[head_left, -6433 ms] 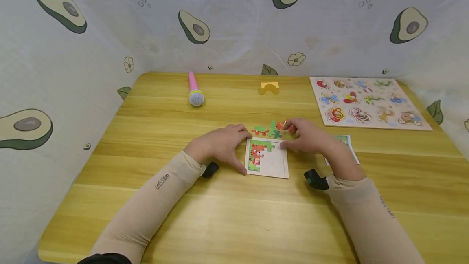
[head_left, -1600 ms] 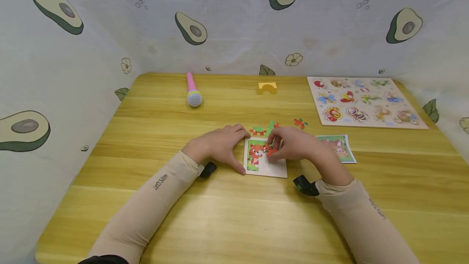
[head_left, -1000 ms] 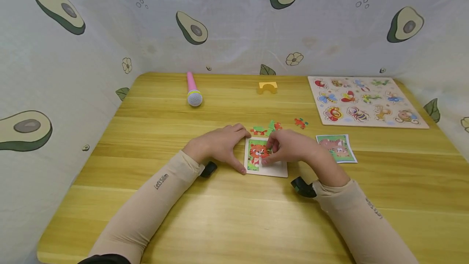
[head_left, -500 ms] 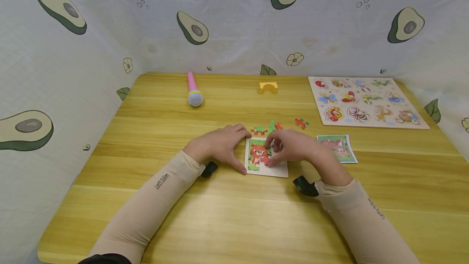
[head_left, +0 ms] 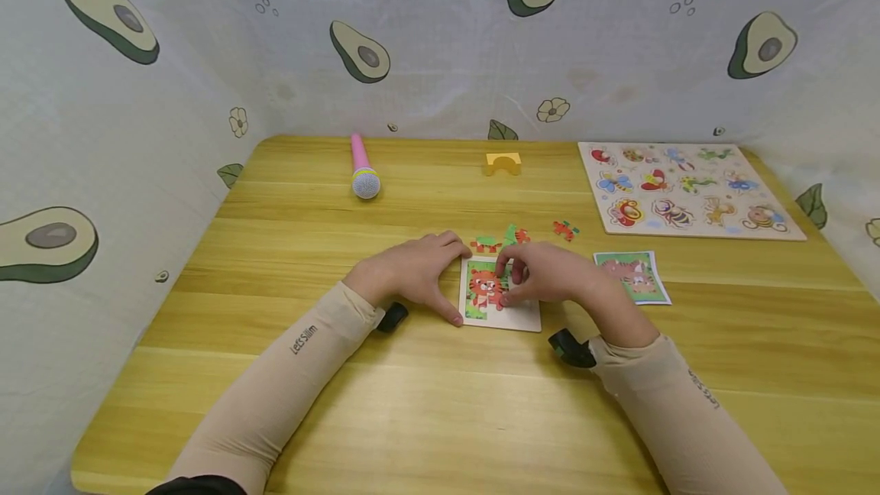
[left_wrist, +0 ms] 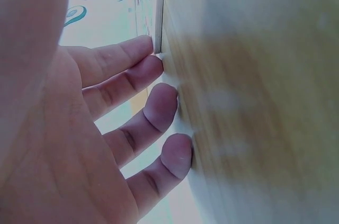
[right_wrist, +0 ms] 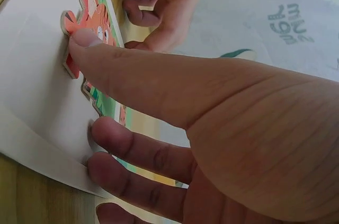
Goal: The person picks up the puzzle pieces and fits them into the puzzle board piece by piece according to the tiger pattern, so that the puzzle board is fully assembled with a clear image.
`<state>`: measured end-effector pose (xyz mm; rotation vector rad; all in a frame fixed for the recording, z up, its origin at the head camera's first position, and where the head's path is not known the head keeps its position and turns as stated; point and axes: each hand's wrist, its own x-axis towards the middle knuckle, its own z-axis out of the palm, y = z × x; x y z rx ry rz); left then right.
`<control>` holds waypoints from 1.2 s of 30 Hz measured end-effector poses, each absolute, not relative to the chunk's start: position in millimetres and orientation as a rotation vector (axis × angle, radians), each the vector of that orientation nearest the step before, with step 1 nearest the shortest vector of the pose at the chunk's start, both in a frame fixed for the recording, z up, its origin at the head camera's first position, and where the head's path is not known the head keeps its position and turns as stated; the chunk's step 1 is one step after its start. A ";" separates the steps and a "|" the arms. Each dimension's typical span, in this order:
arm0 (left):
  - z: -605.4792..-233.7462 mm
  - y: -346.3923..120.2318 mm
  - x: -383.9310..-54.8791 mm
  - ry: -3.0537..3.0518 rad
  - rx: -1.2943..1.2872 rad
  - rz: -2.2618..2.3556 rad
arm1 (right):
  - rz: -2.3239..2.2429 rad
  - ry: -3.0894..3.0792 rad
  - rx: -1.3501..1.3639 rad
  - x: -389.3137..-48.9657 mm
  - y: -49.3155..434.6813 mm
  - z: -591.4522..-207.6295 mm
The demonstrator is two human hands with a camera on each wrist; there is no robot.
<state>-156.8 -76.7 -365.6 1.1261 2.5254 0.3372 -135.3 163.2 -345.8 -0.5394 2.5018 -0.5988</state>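
A jigsaw board [head_left: 522, 318] with a half-filled tiger picture lies flat on the table. My left hand [head_left: 411, 270] spans its left side, index fingertip at the far corner and thumb at the near corner. In the left wrist view the other fingers [left_wrist: 161, 102] rest on the table, loosely bent. Over the board's middle, my right hand [head_left: 553, 273] pinches an orange tiger puzzle piece [right_wrist: 71, 64] between thumb and index finger. The piece lies against those fitted on the left; its far side is covered by fingers. The board's right part shows bare backing.
Loose puzzle pieces [head_left: 485, 244] lie just beyond the board, and another piece [head_left: 566, 231] farther right. A picture card [head_left: 635, 279] is right of the right hand. Behind are a toy microphone [head_left: 365, 178], a yellow arch block [head_left: 503, 163] and an insect puzzle board [head_left: 687, 224].
The right hand has brought an orange piece from the pile onto the board, against the tiger's face. One piece now lies apart to the right. The left hand has stayed put.
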 end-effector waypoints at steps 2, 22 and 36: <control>-365.4 -76.8 -156.9 2.523 1.128 0.338 | -0.597 2.499 -0.540 -135.6 162.9 -346.4; -366.5 -77.0 -156.9 2.536 1.134 0.323 | -0.579 2.505 -0.552 -135.4 162.2 -349.3; -365.8 -76.9 -156.7 2.529 1.133 0.335 | -0.610 2.544 -0.488 -133.5 158.4 -348.8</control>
